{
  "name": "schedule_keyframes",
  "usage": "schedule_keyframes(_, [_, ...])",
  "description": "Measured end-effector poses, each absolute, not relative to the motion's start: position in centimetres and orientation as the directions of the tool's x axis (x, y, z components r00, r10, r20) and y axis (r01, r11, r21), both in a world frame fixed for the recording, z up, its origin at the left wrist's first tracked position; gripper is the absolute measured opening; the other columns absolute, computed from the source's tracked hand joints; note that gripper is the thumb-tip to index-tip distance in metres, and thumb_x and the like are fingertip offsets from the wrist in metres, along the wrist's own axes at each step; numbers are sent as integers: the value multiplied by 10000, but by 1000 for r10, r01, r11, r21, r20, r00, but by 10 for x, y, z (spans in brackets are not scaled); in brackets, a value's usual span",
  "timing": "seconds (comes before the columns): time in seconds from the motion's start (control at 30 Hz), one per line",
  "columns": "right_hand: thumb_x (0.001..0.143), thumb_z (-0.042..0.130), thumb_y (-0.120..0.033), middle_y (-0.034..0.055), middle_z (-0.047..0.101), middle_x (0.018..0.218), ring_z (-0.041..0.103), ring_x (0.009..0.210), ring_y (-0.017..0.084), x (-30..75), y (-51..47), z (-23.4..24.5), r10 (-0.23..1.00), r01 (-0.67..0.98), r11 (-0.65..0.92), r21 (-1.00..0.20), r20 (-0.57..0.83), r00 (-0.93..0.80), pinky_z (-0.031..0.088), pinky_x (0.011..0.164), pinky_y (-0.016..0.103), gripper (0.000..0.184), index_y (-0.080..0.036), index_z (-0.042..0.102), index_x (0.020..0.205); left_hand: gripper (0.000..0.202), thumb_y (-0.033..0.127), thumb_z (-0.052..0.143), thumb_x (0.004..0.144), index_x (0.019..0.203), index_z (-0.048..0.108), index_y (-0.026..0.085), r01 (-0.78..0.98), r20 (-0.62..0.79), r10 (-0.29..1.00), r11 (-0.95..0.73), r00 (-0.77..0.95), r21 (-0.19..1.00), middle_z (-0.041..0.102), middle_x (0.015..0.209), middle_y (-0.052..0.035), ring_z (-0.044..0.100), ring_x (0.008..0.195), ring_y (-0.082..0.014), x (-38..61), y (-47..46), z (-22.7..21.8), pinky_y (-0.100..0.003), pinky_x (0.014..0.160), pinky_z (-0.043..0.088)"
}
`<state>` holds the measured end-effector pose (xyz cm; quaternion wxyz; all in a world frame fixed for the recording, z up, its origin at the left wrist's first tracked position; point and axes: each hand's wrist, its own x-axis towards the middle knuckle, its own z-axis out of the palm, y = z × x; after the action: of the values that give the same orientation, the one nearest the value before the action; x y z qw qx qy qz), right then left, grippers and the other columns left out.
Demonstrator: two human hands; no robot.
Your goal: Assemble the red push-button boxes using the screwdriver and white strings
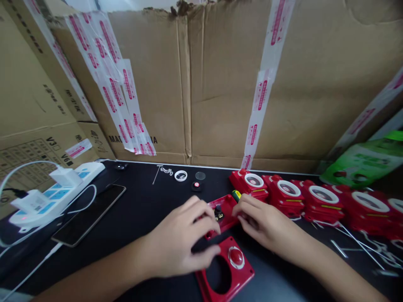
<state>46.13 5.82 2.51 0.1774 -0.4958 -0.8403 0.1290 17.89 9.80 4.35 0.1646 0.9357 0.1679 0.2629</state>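
Note:
My left hand [189, 235] curls over the left end of an open red housing [229, 207], its thumb apart from the fingers near the front edge. Inside the housing sits a small black and brass-coloured part [218, 213]. At the housing's right end, my right hand [260, 218] has its fingers curled. A green-and-yellow tool handle [236, 195] sticks out past these fingers; its shaft is hidden. Below the housing lies a red cover [231, 270] with a large round hole and a red dome ringed in white.
Several red units [286, 195] with white-rimmed windows line the right. Metal rods [362, 245] lie before them. Behind the hands are a white ring [180, 175], clear disc [200, 175] and small black part [197, 186]. A phone [90, 214] and power strip [58, 195] occupy the left; cardboard [217, 96] walls the back.

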Motion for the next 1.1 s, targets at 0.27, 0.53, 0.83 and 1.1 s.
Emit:
schedule_keyframes(0.27, [1058,463,-169,45,612,1010,627,774,166,455,56,25,892,792,450,-413,158,-424,515,694,303,177,-232,626,1086,174,323,627,1063,1207,715,280,-47,369,11,-988,930,147,727,1310,-23,650,1074,-236,181,80,19,-373,908,571])
schedule_keyframes(0.53, [1058,519,-197,27,629,1000,570,682,122,453,57,22,885,722,437,-536,116,-450,470,631,269,115,-241,620,1094,200,143,687,931,1097,724,248,0,330,113,-946,937,324,726,1286,-48,625,1190,-241,176,96,26,-373,1060,565])
schedule_keyframes(0.83, [1047,534,-180,40,638,1012,604,704,128,467,62,16,855,735,518,-438,295,-427,500,650,263,157,-244,645,1138,404,178,736,893,1288,658,210,40,314,199,-894,928,446,651,1379,-124,554,1322,-279,173,112,31,-417,1166,503])
schedule_keyframes(1.1, [1048,536,-262,52,668,920,594,625,148,475,66,29,912,873,364,-324,315,-263,468,574,281,152,-211,659,1121,600,504,891,791,1265,615,262,415,189,591,-726,784,549,568,1246,-88,631,1118,-295,154,142,35,-454,963,584])
